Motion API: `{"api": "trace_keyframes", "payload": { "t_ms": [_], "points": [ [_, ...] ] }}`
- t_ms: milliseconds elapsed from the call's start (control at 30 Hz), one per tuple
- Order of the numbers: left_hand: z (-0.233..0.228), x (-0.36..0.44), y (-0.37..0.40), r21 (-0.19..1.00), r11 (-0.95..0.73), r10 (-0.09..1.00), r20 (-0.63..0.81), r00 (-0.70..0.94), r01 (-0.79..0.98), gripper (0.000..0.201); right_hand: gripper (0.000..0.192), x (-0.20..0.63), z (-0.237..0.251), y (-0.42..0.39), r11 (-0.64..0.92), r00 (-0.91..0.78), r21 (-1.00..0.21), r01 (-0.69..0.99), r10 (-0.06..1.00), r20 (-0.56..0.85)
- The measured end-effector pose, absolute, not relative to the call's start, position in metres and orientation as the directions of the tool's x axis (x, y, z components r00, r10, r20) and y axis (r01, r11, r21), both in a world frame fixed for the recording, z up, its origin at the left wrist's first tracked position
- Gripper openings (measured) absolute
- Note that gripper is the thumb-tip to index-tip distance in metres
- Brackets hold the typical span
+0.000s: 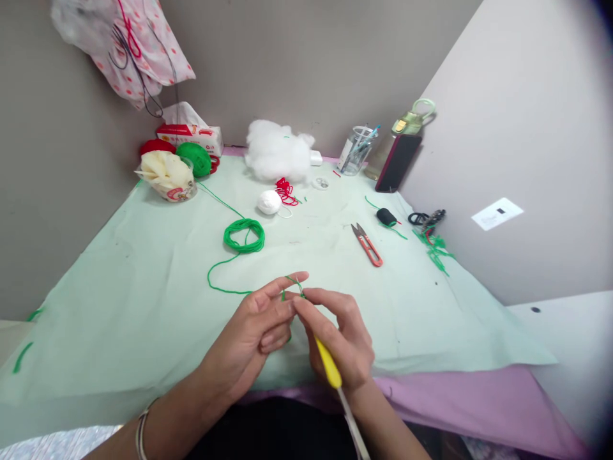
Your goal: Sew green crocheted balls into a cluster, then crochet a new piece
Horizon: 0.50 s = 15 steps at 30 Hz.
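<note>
My left hand (pixel 261 326) pinches a strand of green yarn (pixel 225 289), looped over its forefinger near the table's front edge. My right hand (pixel 342 338) grips a crochet hook with a yellow handle (pixel 329 365), its tip hidden where the fingers of both hands meet at the yarn. The strand trails back to a small coil of green yarn (pixel 244 234) lying on the pale green cloth (pixel 143 287).
Red thread snips (pixel 367 245) lie right of centre. White stuffing (pixel 275 152), a white yarn ball (pixel 269 202), red yarn scraps (pixel 286 190), a green yarn ball (pixel 195 158), a tissue box (pixel 190 132), a tool cup (pixel 357 150) and a phone (pixel 397 163) sit at the back. Walls close both sides.
</note>
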<state>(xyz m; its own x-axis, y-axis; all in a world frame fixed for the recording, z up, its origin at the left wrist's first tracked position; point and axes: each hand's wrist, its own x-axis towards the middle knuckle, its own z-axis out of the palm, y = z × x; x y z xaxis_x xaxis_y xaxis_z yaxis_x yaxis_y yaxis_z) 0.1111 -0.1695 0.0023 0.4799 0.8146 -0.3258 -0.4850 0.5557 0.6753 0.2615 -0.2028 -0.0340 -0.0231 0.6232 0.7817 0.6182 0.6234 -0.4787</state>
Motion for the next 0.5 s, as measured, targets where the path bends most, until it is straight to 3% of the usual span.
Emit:
{"api": "trace_keyframes", "payload": {
  "t_ms": [67,167,233,400,500],
  "points": [
    [0.002,0.108,-0.167,0.614,0.601,0.784,-0.331,0.525,-0.511,0.037,0.032,0.264,-0.03,-0.203,0.601,0.107,-0.629,0.494,0.676,0.73],
    [0.002,0.107,-0.165,0.632,0.568,0.808,-0.305,0.504,-0.528,0.029,0.024,0.264,-0.021,-0.2,0.547,0.277,-0.817,0.183,0.768,0.577],
    [0.002,0.108,-0.166,0.689,0.52,0.835,-0.284,0.471,-0.505,0.028,0.021,0.262,-0.018,-0.198,0.519,0.262,-0.852,0.062,0.816,0.516],
    [0.001,0.11,-0.17,0.795,0.446,0.867,-0.269,0.42,-0.411,0.03,0.017,0.259,-0.023,-0.195,0.465,0.191,-0.885,0.027,0.866,0.461],
    [0.001,0.108,-0.17,0.815,0.432,0.871,-0.267,0.411,-0.386,0.03,0.017,0.261,-0.027,-0.194,0.413,0.209,-0.906,-0.089,0.897,0.388]
  ]
}}
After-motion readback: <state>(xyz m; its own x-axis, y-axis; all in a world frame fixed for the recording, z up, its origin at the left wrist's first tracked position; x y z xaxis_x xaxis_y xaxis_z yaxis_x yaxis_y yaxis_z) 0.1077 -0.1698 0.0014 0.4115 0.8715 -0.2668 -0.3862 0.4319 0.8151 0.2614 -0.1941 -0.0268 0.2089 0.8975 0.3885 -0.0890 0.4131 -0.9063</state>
